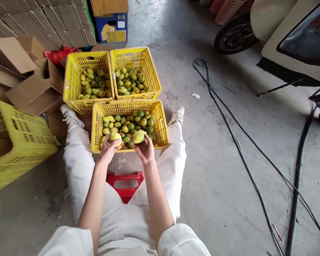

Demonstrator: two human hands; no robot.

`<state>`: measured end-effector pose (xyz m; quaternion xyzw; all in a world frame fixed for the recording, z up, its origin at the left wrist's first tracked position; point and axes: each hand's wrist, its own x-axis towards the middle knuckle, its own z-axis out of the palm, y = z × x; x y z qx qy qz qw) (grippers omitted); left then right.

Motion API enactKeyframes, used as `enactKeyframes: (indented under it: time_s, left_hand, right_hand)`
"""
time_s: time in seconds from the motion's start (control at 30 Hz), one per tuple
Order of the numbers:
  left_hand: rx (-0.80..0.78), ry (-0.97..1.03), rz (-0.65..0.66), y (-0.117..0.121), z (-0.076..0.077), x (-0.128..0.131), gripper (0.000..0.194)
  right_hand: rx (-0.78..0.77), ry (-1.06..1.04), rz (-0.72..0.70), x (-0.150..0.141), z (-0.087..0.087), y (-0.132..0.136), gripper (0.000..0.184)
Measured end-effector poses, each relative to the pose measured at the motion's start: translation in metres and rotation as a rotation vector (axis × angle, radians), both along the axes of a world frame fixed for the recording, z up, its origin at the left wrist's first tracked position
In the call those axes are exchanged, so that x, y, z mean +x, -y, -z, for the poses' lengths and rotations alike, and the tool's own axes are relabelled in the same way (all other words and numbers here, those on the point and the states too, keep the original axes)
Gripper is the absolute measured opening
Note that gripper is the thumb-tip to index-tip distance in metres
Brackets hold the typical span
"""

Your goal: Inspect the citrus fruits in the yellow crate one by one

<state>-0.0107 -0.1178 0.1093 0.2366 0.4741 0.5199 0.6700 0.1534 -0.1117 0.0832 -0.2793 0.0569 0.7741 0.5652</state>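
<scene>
My left hand (108,150) is closed around a yellow lemon (115,139). In my right hand (145,150) rests a larger greenish-yellow lemon (139,136), with the fingers wrapped round its side and underside. Both hands are above the near rim of a yellow plastic crate (165,128) that stands between my feet. Inside it lie many green and yellow lemons (130,126), some hidden behind my hands. Two more yellow crates, a back left one (69,81) and a back right one (155,76), stand just beyond and also hold lemons.
A red plastic stool (126,193) shows between my legs. At left are a tilted yellow-green crate (32,138) and loose cardboard boxes (29,92). A blue printed carton (112,28) stands behind. Black cables (237,142) cross the floor at right, near a parked vehicle (277,46).
</scene>
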Motion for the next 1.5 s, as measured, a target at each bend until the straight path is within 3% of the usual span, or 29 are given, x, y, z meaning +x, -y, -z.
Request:
enactKeyframes:
  time_s: [0.17,0.37,0.5,0.63,0.87,0.97,1.07,1.23,1.37,1.5]
  left_hand:
    - [0.006,0.12,0.041,0.031,-0.018,0.0,0.042]
    - [-0.089,0.314,-0.015,0.044,-0.028,-0.002,0.035]
    - [-0.107,0.281,-0.085,0.051,-0.028,-0.005,0.026]
    - [-0.141,0.284,-0.136,0.056,-0.024,-0.011,0.029]
    - [-0.134,0.301,-0.044,0.061,-0.028,-0.017,0.027]
    - [-0.133,0.326,0.017,0.062,-0.029,-0.015,0.027]
    - [-0.106,0.292,0.041,0.062,-0.029,-0.011,0.027]
    - [-0.106,0.42,0.022,0.059,-0.037,-0.01,0.028]
    - [-0.095,0.456,-0.071,0.059,-0.045,-0.014,0.029]
    - [-0.144,0.429,-0.038,0.063,-0.044,-0.016,0.032]
  right_hand:
    - [-0.121,-0.061,0.103,-0.001,-0.004,0.034,0.022]
    - [-0.055,0.039,0.112,-0.003,-0.01,0.058,0.01]
    - [-0.011,0.056,0.112,0.001,-0.021,0.063,0.019]
    - [0.073,0.031,0.002,0.002,-0.031,0.066,0.024]
    - [0.082,-0.106,-0.046,-0.005,-0.04,0.071,0.012]
    - [0.086,-0.055,-0.081,-0.01,-0.038,0.07,0.005]
    - [0.115,0.038,-0.044,-0.013,-0.039,0.069,0.006]
    - [0.187,0.058,-0.019,-0.01,-0.054,0.069,0.034]
    - [0.218,0.068,0.016,-0.007,-0.064,0.071,0.034]
    - [0.161,-0.007,0.095,-0.004,-0.061,0.075,0.027]
